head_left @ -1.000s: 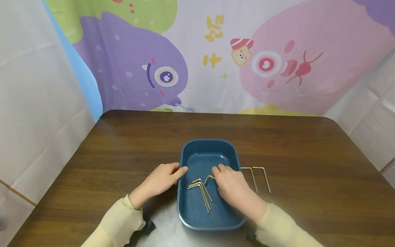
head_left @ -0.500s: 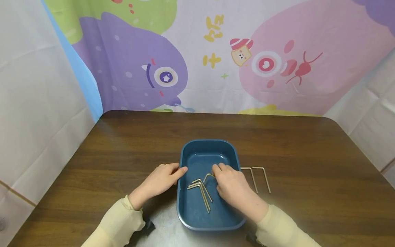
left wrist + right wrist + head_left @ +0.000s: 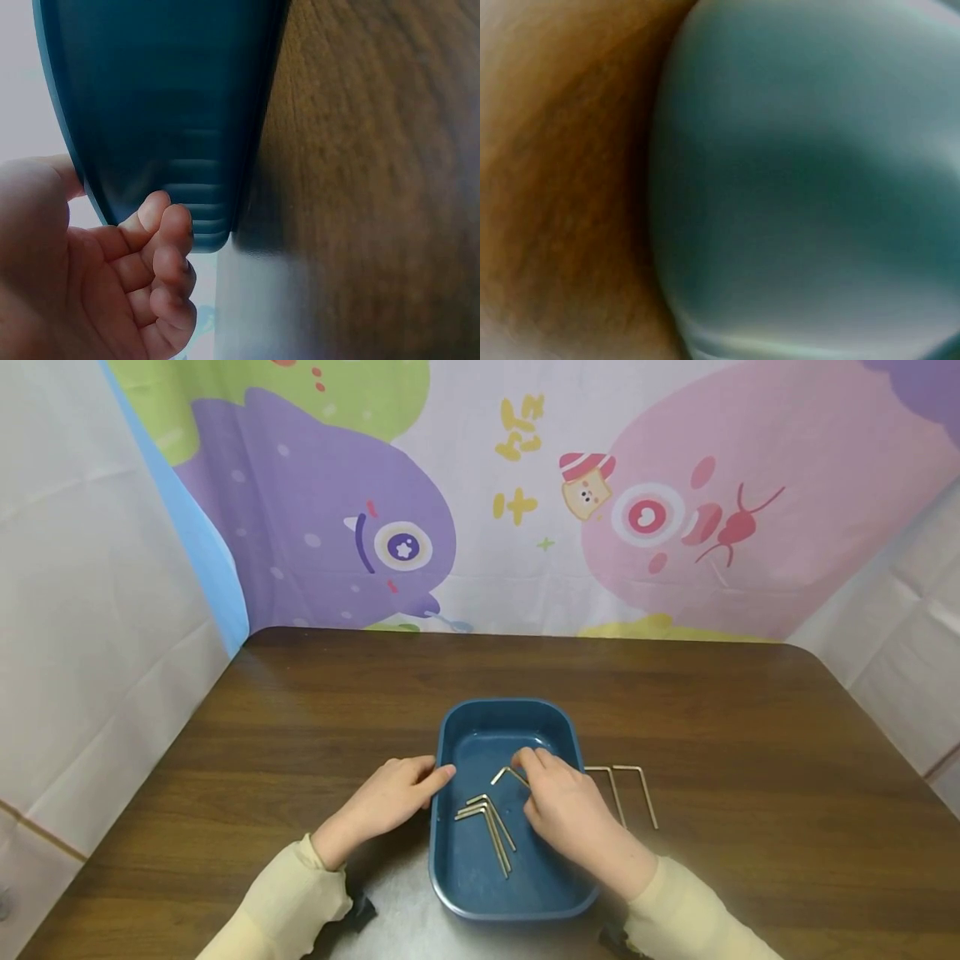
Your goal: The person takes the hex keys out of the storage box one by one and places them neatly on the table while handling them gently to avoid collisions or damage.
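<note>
- One L-shaped metal rod [image 3: 507,768] is what has shifted: its bend sits farther up the blue tray [image 3: 510,717], toward the far end, than it did half a second ago.
- The right hand [image 3: 573,806] has moved with it, fingers bent and apparently pinching the rod's long arm between thumb and forefinger; the exact hold is hidden under the hand. Whether the rod touches the tray floor or hangs just above it, I cannot tell.
- Three similar rods [image 3: 497,846] lie inside the tray, bunched with their bends close together, and have not stirred. The gap between them and the held rod is wider, so I judge that this piece now counts as parted from the bunch, though not as settled.
- The left hand [image 3: 393,797] stays at the tray's left side, thumb over the rim, forefinger on the outer wall, other fingers loosely curled; it seems to steady the tray, which keeps its place on the bench [image 3: 337,710].
- Two further rods [image 3: 648,797] rest on the bench to the right of the tray, unmoved, side by side and apart, one of them close beside the tray.
- The right wrist view is too blurred to show the fingers.
</note>
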